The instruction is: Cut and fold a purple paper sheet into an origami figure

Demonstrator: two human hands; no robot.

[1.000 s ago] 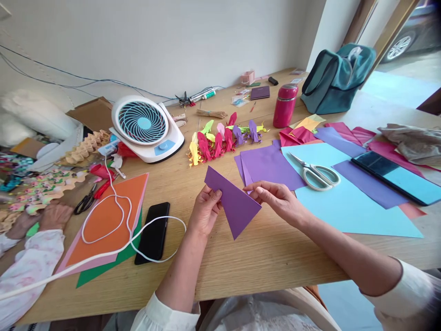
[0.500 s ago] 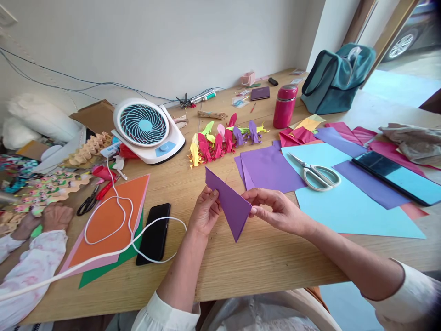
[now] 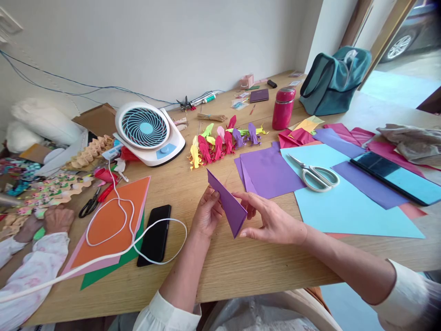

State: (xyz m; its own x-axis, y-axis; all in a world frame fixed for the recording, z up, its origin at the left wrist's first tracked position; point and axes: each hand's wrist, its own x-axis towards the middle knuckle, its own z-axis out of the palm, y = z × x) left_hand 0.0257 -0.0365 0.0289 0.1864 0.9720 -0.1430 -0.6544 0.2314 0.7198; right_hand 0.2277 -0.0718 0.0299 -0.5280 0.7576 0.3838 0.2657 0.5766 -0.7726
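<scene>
Pinched between the thumb and fingers of my left hand (image 3: 208,211) is a folded piece of purple paper (image 3: 228,203), a narrow triangle tilted above the table. My right hand (image 3: 268,215) is at the paper's right edge, thumb and forefinger spread apart. Its fingertips are close to that edge, and the paper partly hides whether they touch it. Flat purple sheets (image 3: 270,170) lie just beyond my right hand. White-handled scissors (image 3: 319,177) rest on a light blue sheet (image 3: 351,216) to the right.
Colourful folded paper flowers (image 3: 218,145) lie behind the purple sheets, near a white fan (image 3: 148,131) and a red flask (image 3: 284,108). Left of me are a black phone (image 3: 155,234), a white cable (image 3: 120,252) and orange paper (image 3: 113,220). Another person's hands (image 3: 58,219) work at far left.
My right thumb and forefinger have parted from their pinch on the paper's right corner. The purple paper has turned slightly and appears narrower. My left hand still grips it.
</scene>
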